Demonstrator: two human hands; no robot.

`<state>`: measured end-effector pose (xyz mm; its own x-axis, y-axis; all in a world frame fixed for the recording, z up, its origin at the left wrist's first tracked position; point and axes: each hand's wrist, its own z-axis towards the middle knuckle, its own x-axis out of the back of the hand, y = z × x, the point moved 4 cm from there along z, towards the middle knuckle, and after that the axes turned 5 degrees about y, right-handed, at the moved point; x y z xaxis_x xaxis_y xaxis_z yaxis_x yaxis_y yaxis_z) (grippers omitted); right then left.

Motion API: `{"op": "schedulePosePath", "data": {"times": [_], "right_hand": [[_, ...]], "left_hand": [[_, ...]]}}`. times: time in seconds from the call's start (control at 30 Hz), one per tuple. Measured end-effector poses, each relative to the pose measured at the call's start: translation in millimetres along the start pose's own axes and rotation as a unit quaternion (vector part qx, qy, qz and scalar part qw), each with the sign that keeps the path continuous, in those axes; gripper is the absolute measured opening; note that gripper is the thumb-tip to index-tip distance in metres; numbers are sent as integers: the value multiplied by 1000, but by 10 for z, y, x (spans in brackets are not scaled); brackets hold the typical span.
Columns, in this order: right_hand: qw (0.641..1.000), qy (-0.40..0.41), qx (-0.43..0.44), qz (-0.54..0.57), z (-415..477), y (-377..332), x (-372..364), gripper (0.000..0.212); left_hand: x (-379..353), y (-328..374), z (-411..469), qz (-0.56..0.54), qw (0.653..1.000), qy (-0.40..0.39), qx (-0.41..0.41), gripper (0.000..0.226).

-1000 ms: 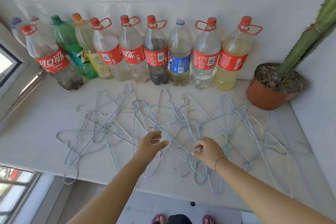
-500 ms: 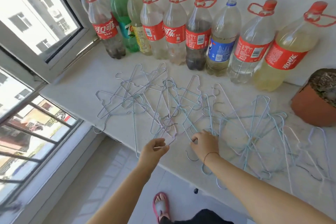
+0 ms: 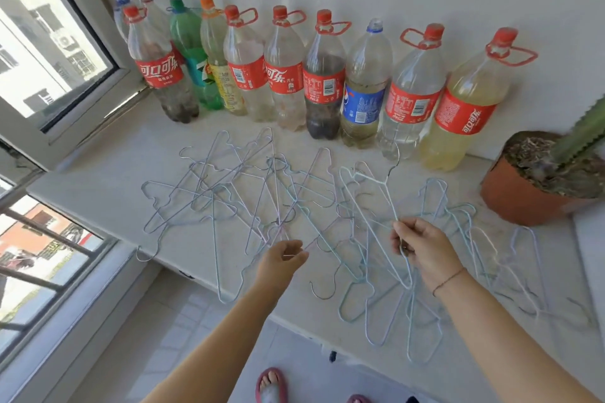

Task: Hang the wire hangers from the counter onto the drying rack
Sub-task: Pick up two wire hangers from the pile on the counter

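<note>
Early in the task: right hand (image 3: 422,247), lower centre-right, is pinching 1 pale blue hanger (image 3: 390,198), left hand (image 3: 283,260) is pinching another among the wire hangers (image 3: 229,196) lying mid-frame on the counter (image 3: 98,180); no drying rack showing.

The 2 forearms are bare down to the left hand (image 3: 281,260) and right hand (image 3: 424,249). 1 thin dark-red cord bracelet (image 3: 448,281) circles the right wrist. Below, a pink open-toed slipper (image 3: 271,384) shows toes (a 2nd slipper (image 3: 358,398) is cut off by the frame's edge).
</note>
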<state>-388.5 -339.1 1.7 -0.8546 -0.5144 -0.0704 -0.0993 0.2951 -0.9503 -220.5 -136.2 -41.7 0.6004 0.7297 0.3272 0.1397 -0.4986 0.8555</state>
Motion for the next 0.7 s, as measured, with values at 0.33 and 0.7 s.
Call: {"op": "schedulePosePath", "data": {"times": [0.33, 0.7], "right_hand": [[998, 57, 6, 7, -192, 110, 713, 14], [999, 48, 7, -19, -168, 84, 812, 17]], "left_hand": [[-769, -44, 100, 62, 995, 1, 75, 29], [-825, 12, 246, -126, 968, -12, 218, 21]]}}
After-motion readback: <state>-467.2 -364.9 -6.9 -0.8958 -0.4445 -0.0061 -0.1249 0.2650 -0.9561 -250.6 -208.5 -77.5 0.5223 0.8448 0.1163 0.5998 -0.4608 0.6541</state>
